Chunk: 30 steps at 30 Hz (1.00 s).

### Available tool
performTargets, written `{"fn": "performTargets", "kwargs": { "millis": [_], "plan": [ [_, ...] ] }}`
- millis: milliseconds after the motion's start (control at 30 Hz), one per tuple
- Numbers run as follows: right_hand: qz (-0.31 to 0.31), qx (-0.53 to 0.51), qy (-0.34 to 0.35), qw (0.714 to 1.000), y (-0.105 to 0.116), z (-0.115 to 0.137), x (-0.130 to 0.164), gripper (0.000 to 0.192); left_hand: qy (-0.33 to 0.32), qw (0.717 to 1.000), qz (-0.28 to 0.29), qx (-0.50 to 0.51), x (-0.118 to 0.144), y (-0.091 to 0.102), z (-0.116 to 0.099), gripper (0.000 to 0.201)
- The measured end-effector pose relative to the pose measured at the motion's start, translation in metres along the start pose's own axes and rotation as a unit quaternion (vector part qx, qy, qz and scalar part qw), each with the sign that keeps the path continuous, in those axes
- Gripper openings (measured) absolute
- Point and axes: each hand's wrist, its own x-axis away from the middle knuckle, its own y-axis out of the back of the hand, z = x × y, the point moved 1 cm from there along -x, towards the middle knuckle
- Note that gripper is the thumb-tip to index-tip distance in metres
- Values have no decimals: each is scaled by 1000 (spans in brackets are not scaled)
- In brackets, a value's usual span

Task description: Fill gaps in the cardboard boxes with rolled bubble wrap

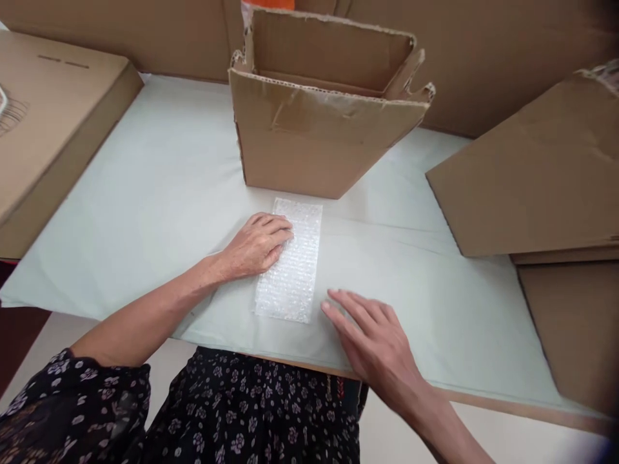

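Lying flat between the near edge of the worktop (164, 161) and an open-topped cardboard bin (309, 142), a rectangular piece of clear bubble wrap (294, 277) is covered along its left side by the left hand (258, 245). The fingers of that hand are laid palm-down over the wrap, close together and slightly bent. The right hand (372, 335) is held spread, with its thumb parted from the fingers, just beside the lower right edge of the wrap and apart from it; whether the worktop is touched by it cannot be told. The far end of the wrap is set just in front of the bin, whose upper rim is cut unevenly and frayed. The worktop is covered with a pale cloth (483, 328). At the left a flat cardboard carton (53, 109) is placed, and at the right overlapping cardboard pieces (532, 180) are stacked. A dark floral sleeve (82, 406) is worn on the left arm.
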Motion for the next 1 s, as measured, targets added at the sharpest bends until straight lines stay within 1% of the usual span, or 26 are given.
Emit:
{"fn": "performTargets", "kwargs": {
  "millis": [33, 100, 167, 200, 233, 267, 300, 333, 367, 433, 467, 500, 533, 600, 633, 667, 733, 767, 800, 833, 900, 933, 1000],
  "plan": [
    [14, 23, 13, 1000, -6, -8, -7, 43, 0, 1000, 1, 1, 0, 0, 0, 34],
    [30, 27, 56, 998, -19, -14, -23, 37, 2, 1000, 2, 6, 0, -1, -1, 34],
    [20, -1, 85, 996, -31, -12, -36, 29, 7, 1000, 0, 13, -1, -3, -1, 35],
    [4, -25, 79, 997, -35, -9, -40, 26, 12, 1000, -1, 20, 0, -4, 0, 35],
    [-17, -59, 58, 996, -39, -6, -43, 24, 17, 999, -2, 32, 0, -4, 0, 36],
    [-39, -104, 21, 994, -41, -5, -46, 24, 27, 998, -5, 51, 0, -3, 1, 35],
    [-57, -156, -30, 986, -41, -4, -47, 24, 39, 996, -12, 78, 1, -1, 3, 34],
    [-71, -212, -91, 970, -41, -5, -48, 23, 52, 991, -23, 117, 1, 4, 4, 32],
    [-80, -263, -156, 949, -41, -6, -49, 20, 68, 983, -34, 166, 2, 10, 5, 31],
    [-85, -339, -266, 898, -39, -10, -50, 16, 97, 955, -41, 278, 5, 25, 5, 34],
    [-85, -363, -306, 876, -39, -12, -51, 16, 105, 939, -29, 326, 6, 32, 4, 36],
    [-85, -379, -333, 859, -38, -14, -52, 18, 107, 928, -9, 356, 7, 38, 1, 39],
    [-83, -391, -351, 847, -37, -15, -54, 20, 106, 924, 15, 367, 8, 42, -3, 45],
    [-82, -411, -363, 832, -36, -18, -55, 22, 102, 934, 46, 340, 8, 43, -13, 58],
    [-79, -421, -362, 828, -36, -19, -54, 22, 107, 942, 50, 314, 8, 41, -18, 56],
    [-75, -432, -358, 825, -35, -20, -54, 25, 117, 949, 51, 289, 7, 36, -22, 49],
    [-68, -446, -343, 824, -34, -21, -53, 40, 136, 956, 57, 255, 7, 26, -27, 39],
    [-66, -440, -337, 830, -34, -22, -53, 48, 142, 957, 64, 245, 7, 21, -28, 39],
    [-65, -422, -333, 841, -35, -23, -54, 52, 148, 958, 68, 236, 7, 17, -28, 40],
    [-66, -393, -329, 856, -37, -24, -55, 50, 154, 959, 67, 228, 7, 14, -27, 42],
    [-64, -309, -315, 895, -41, -25, -58, 38, 169, 965, 46, 194, 7, 11, -25, 44],
    [-62, -262, -300, 915, -43, -25, -60, 32, 173, 970, 32, 168, 7, 10, -24, 44],
    [-70, -167, -259, 949, -44, -25, -62, 29, 164, 981, 17, 106, 7, 8, -23, 43]
  ]
}}
